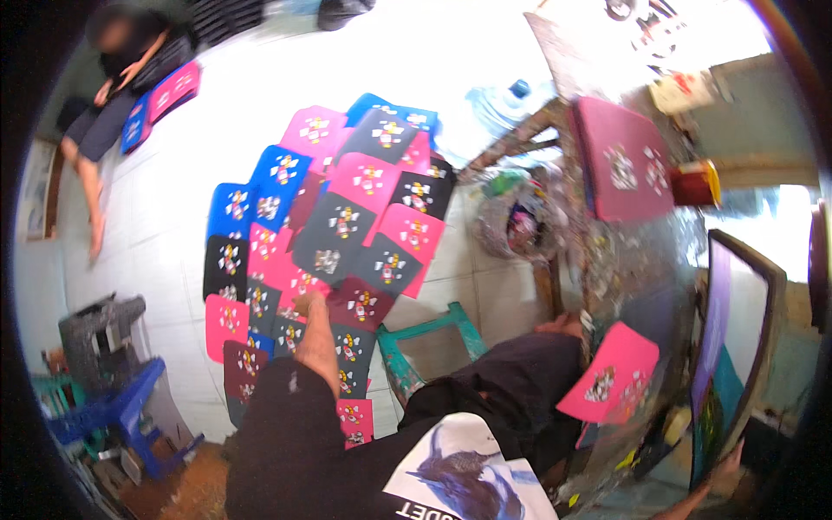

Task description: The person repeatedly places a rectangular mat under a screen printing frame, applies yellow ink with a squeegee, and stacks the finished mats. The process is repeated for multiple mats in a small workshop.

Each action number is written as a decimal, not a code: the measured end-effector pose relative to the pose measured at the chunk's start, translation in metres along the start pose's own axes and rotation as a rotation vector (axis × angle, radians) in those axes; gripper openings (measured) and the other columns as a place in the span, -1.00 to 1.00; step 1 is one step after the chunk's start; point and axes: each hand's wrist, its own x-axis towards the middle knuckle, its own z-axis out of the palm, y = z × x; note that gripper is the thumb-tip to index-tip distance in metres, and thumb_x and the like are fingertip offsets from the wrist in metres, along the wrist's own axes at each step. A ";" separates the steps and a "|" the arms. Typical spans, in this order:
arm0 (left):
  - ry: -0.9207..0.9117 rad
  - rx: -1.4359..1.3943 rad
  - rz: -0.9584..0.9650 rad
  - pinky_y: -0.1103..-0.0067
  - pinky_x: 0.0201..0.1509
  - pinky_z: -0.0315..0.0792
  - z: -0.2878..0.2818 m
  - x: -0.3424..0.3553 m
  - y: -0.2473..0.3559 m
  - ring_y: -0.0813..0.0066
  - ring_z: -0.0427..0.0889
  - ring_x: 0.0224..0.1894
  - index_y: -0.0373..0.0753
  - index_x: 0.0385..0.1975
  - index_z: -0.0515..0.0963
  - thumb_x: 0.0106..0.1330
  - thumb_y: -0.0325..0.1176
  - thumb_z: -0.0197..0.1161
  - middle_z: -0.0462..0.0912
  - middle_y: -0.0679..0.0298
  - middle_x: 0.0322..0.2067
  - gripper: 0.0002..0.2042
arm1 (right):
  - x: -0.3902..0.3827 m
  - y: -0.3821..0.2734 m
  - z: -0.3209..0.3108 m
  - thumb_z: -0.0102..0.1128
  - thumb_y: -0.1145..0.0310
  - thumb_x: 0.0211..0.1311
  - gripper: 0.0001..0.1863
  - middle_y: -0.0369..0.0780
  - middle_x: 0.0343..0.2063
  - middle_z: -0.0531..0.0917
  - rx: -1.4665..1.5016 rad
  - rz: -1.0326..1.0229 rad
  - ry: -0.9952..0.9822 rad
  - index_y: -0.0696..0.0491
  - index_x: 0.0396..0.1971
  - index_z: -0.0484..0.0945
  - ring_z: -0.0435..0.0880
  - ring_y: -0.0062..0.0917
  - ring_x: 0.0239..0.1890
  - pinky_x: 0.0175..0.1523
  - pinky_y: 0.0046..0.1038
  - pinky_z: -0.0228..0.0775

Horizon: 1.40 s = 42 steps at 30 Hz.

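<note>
Worktable [637,282]: frame [738,321] (long axis forward)

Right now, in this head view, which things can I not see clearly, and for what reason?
In the head view:
- Left hand: not visible anywhere.
- Right hand: small and blurred, so its finger positions on the framed panel are unclear.
- Lower sheets: partly covered by overlapping sheets.
- Clear bag: crinkled plastic obscures its contents.
- Wheel: cut off by upper edge.
</note>
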 end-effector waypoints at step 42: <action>-1.286 0.047 1.768 0.61 -0.57 0.17 -0.268 -0.644 0.318 0.75 0.31 -0.62 -0.36 -0.54 0.58 0.43 -0.34 0.24 0.44 0.48 -0.69 -0.72 | 0.011 -0.160 -0.020 0.14 -0.02 0.33 -0.32 0.29 -0.41 0.68 0.135 0.017 -0.094 0.49 -0.40 0.64 0.74 0.01 -0.35 -0.12 -0.11 0.57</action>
